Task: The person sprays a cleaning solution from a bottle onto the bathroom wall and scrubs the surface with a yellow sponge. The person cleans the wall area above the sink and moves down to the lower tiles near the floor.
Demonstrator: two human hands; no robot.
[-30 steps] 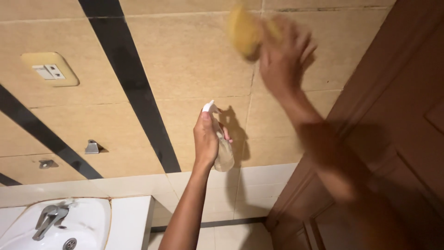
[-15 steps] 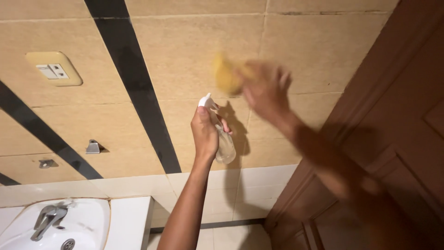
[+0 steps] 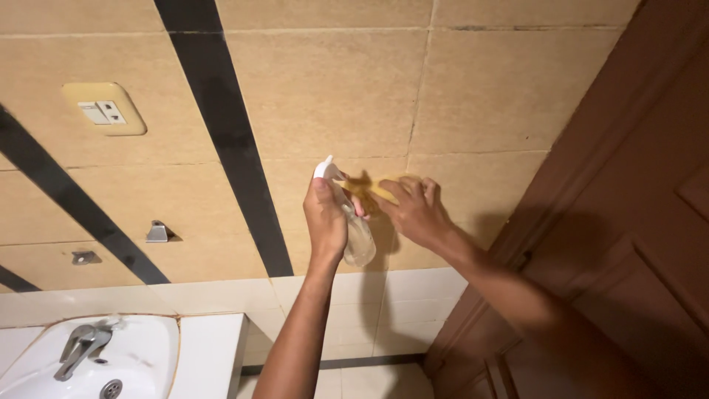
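1. Bottle (image 3: 353, 229): small clear spray type with a white nozzle, upright in the closed left hand (image 3: 325, 218), in front of the tan tiled wall (image 3: 332, 89).
2. Right hand (image 3: 417, 210) clutches a yellow sponge (image 3: 373, 188) just beside the nozzle.
3. Earlier the sponge was higher on the wall; it has come down to the bottle.
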